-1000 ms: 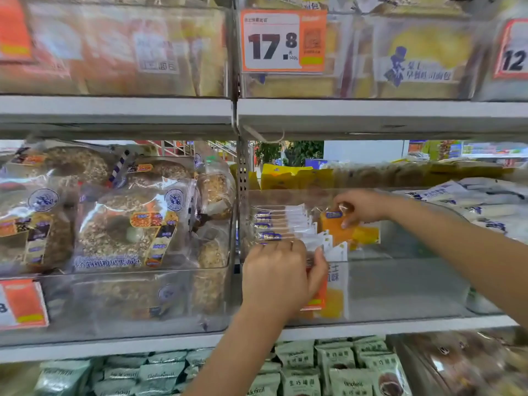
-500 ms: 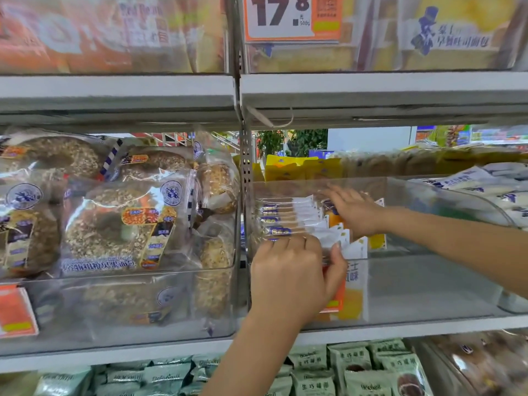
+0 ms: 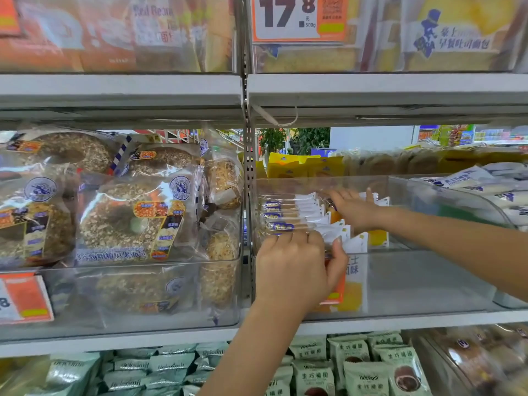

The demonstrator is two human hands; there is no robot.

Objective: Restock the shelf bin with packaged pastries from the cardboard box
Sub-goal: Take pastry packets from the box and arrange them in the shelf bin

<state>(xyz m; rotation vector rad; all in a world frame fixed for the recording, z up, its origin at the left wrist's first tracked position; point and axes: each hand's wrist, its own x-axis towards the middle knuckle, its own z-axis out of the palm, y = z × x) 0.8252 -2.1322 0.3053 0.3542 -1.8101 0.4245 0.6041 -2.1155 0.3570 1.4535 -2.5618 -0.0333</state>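
Observation:
A clear plastic shelf bin [image 3: 428, 284] sits on the middle shelf, right of the upright post. A row of white, purple and orange pastry packets [image 3: 288, 215] stands upright at its left end. My left hand [image 3: 297, 267] grips the front packets of the row at the bin's front wall, thumb on the right side. Reaching in from the right, my right hand [image 3: 357, 208] lies with straight fingers on the tops of the packets at the back of the row. The cardboard box is out of view.
A neighbouring bin [image 3: 120, 295] on the left holds large bagged oat ring breads. The shelf edge above [image 3: 371, 92] hangs low over the bin. More white packets [image 3: 497, 192] fill a bin at far right. Green packets [image 3: 351, 364] lie on the shelf below.
My right hand has let go of the orange packet it pinched and now lies flat on the row's back packets. My left hand stays on the front packets. The view has moved closer.

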